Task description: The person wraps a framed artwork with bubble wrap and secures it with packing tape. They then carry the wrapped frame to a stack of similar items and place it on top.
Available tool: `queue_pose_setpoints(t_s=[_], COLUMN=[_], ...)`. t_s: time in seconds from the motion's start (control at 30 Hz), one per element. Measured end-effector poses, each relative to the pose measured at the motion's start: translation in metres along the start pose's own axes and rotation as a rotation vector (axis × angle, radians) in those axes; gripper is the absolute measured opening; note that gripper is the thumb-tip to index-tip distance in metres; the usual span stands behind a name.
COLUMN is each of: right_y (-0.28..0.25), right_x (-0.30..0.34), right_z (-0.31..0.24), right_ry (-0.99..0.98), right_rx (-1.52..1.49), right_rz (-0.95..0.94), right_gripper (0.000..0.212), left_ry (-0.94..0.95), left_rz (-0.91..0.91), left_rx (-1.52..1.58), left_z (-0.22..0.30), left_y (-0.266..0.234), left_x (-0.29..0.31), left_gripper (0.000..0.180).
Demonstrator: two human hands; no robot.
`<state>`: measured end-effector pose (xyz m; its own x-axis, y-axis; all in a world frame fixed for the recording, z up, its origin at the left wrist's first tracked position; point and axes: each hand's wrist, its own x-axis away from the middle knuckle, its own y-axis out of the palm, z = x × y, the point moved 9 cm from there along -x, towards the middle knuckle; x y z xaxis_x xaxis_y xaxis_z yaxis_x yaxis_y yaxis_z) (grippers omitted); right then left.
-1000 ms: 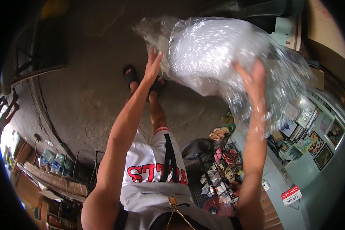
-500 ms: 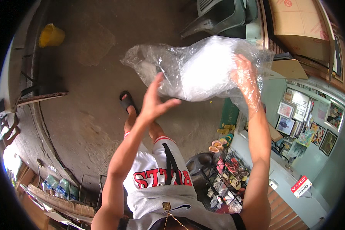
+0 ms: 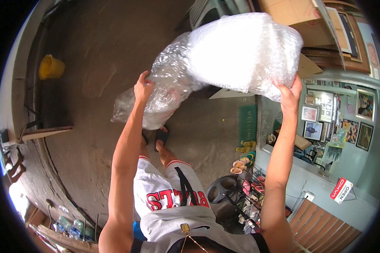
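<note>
A large clear plastic bag (image 3: 171,69) with a bulky white thing (image 3: 223,50) inside is held up in front of me at arm's length. What the white thing is, I cannot make out. My left hand (image 3: 144,87) is closed on the crinkled plastic at the bag's left side, and a loose end of it hangs down beside that hand. At the lower right corner, my right hand (image 3: 290,95) grips the plastic with the thumb and fingers. The bag sags between the two hands, and its fuller part is on the right.
Grey plastic chairs (image 3: 204,12) and cardboard boxes (image 3: 297,19) stand beyond the bag. A yellow bucket (image 3: 51,67) is on the floor at far left. On the right are a green mat (image 3: 248,122), slippers (image 3: 240,163), a shoe rack (image 3: 253,189) and a wooden slatted bench (image 3: 321,223).
The bag has moved up and away and spread wider. My left hand, open before, has closed on its left side. My right hand has shifted from under the plastic to the lower right corner.
</note>
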<state>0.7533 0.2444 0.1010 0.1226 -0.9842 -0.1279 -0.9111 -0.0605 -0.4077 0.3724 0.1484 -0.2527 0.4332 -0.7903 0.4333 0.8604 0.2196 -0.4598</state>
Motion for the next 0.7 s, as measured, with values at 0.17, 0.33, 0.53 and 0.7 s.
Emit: queue_pose_setpoints(t_s=[0.17, 0.33, 0.53, 0.7], right_y=[-0.036, -0.024, -0.103, -0.161], right_x=[0.022, 0.048, 0.057, 0.070], right_z=[-0.080, -0.137, -0.144, -0.101], right_ry=[-0.196, -0.267, -0.113, 0.045], right_rx=[0.083, 0.135, -0.315, -0.656], right_rz=[0.065, -0.052, 0.014, 0.226], right_gripper=[0.044, 0.043, 0.043, 0.052], left_ry=[0.359, 0.998, 0.515, 0.265], left_rz=[-0.123, -0.037, -0.183, -0.064], left_rx=[0.640, 0.453, 0.913, 1.032], left_z=[0.164, 0.372, 0.341, 0.252], left_y=[-0.016, -0.044, -0.123, -0.191], left_x=[0.091, 0.214, 0.153, 0.134], left_gripper=[0.117, 0.112, 0.037, 0.044])
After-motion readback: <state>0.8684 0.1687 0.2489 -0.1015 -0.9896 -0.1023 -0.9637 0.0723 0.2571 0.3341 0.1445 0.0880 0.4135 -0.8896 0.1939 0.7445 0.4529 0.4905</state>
